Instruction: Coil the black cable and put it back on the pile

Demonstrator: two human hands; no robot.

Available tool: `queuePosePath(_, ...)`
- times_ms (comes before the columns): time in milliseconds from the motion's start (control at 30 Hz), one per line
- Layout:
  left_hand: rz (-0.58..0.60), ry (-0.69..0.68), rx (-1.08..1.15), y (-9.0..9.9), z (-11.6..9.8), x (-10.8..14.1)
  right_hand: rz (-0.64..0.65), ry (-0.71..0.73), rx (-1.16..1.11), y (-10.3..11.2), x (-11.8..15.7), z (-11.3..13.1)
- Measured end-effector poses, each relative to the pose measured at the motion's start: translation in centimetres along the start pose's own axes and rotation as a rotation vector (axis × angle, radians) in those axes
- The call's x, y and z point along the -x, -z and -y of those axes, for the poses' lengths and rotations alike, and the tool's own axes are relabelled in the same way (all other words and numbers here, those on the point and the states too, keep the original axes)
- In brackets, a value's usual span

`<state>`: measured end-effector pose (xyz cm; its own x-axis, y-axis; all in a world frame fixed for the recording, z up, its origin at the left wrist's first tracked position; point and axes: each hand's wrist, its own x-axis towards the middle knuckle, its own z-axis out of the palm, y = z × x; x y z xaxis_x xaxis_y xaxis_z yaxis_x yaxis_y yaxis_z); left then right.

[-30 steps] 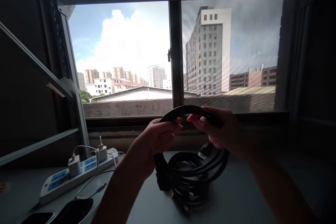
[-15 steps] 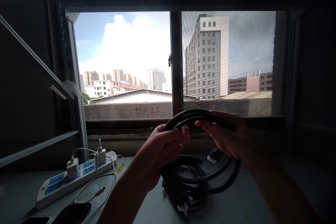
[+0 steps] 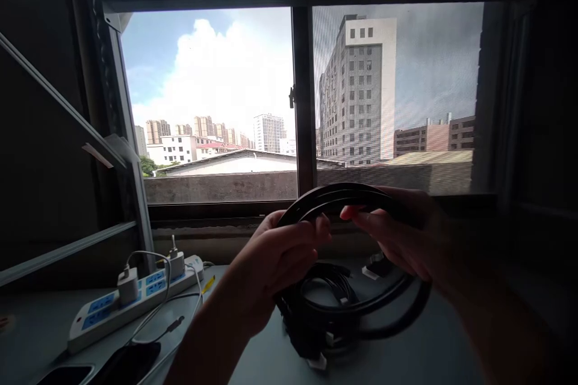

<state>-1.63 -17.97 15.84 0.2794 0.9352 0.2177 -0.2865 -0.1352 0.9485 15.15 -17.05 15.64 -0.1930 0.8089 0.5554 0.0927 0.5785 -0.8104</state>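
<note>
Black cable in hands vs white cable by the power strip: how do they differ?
The black cable is thick; the white cable is thin. The left hand and right hand hold the black cable coiled; the white cable curves loosely by the power strip. Both are bent.

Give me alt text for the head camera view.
Two bare hands, left and right, hold a looped black cable above a table. More cables lie beneath; a white power strip with two plugged-in chargers sits at the left, before a bright window onto buildings.
</note>
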Motion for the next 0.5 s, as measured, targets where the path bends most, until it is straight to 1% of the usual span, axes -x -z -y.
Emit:
queuePosePath(67, 0.031, -0.001, 0.003, -0.04, 0.00, 0.05, 0.001, 0.002, -0.004, 0.09, 0.09, 0.08)
queuePosePath(333, -0.003, -0.011, 0.019, -0.05, -0.05, 0.41, -0.005, -0.020, -0.040, 0.00, 0.09, 0.06)
queuePosePath(500, -0.016, 0.023, 0.026, -0.09, 0.04, 0.09, -0.017, -0.010, -0.040, 0.09, 0.02, -0.18)
